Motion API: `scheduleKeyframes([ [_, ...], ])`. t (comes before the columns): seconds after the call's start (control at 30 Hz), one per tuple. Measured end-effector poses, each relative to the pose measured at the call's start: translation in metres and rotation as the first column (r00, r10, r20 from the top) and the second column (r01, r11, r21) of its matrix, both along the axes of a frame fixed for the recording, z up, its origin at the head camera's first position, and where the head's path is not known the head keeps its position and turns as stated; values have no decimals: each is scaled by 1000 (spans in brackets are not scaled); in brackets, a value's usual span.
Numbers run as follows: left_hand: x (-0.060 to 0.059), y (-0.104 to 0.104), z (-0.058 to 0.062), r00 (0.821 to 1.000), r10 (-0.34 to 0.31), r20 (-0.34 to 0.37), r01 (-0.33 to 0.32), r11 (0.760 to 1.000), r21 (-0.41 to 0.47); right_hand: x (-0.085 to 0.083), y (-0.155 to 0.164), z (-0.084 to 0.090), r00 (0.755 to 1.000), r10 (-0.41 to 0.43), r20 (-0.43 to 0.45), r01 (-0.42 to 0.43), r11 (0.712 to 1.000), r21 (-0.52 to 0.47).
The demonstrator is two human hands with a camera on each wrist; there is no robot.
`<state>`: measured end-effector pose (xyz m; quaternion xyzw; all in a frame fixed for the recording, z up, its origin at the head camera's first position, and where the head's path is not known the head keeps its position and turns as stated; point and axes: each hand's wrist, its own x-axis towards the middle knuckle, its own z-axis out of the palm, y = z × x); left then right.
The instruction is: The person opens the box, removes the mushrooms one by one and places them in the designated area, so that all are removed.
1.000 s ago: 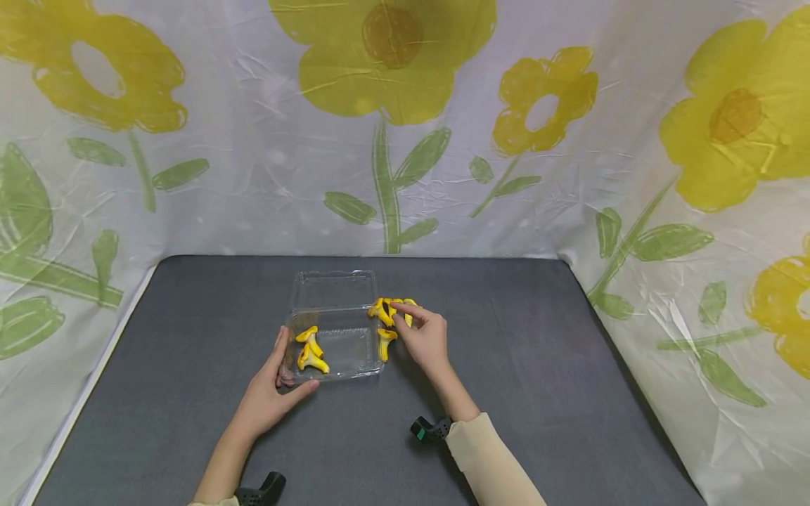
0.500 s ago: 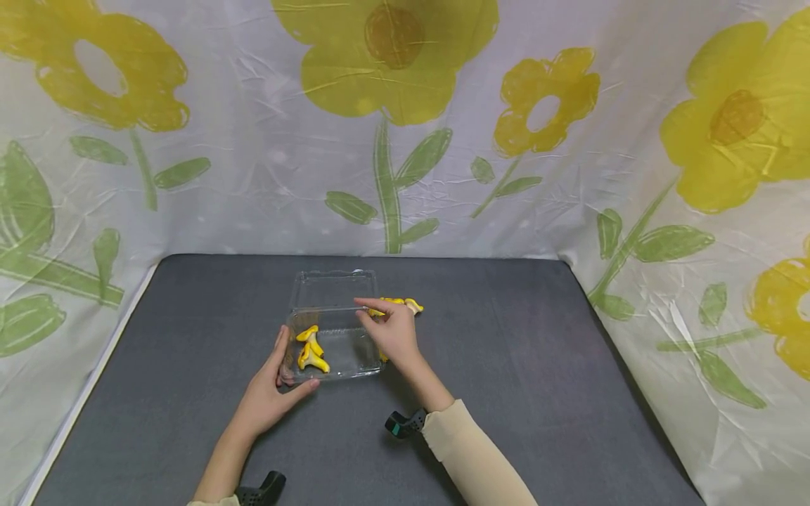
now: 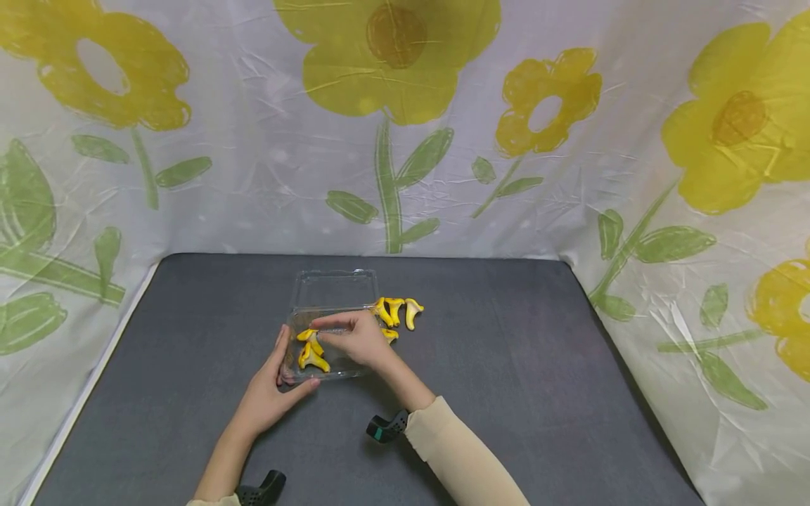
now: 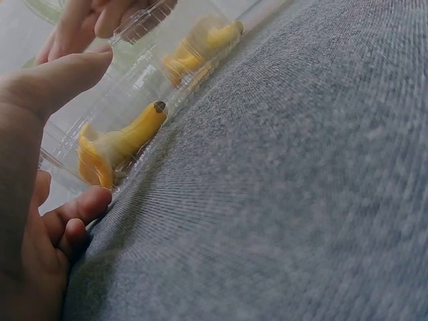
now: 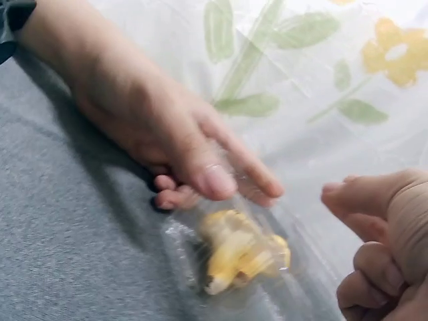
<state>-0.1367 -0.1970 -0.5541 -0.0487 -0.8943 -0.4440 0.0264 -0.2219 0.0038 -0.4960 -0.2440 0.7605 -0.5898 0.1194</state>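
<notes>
A clear plastic clamshell container [image 3: 349, 374] lies with its lid [image 3: 335, 288] folded back. My left hand [image 3: 266, 395] holds its front left corner, thumb at the front rim and fingers along the left side. Inside, at the left end, lie two yellow chanterelle mushrooms [image 3: 313, 360], also seen through the plastic in the left wrist view as a yellow mushroom [image 4: 127, 144]. Over the container reaches my right hand [image 3: 357, 339], its fingertips at the rear mushroom. The right wrist view shows that right hand [image 5: 388, 247] with index finger extended, other fingers bent, and nothing held.
Several more yellow mushrooms [image 3: 413, 314] lie on the dark grey cloth right of the container, one partly behind the right hand. The cloth-covered table [image 3: 538, 365] meets a flower-printed curtain [image 3: 253, 176] at its back edge.
My right hand has moved left from the mushrooms beside the container to those inside it, uncovering the outer ones. My left hand and the container have stayed in place.
</notes>
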Motion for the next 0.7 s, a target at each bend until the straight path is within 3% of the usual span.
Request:
scheduleKeyframes([
  [0.23,1,1,1,1000,-22,-16,23,1000,18,2,-5,-9,998,67,21,-70,983,171],
  [0.47,0,0,1,999,-26,-22,26,999,22,2,-8,-11,995,93,47,-100,973,207],
  [0.7,0,0,0,1000,-20,-13,21,999,32,2,-11,-8,993,114,-15,-104,946,307],
])
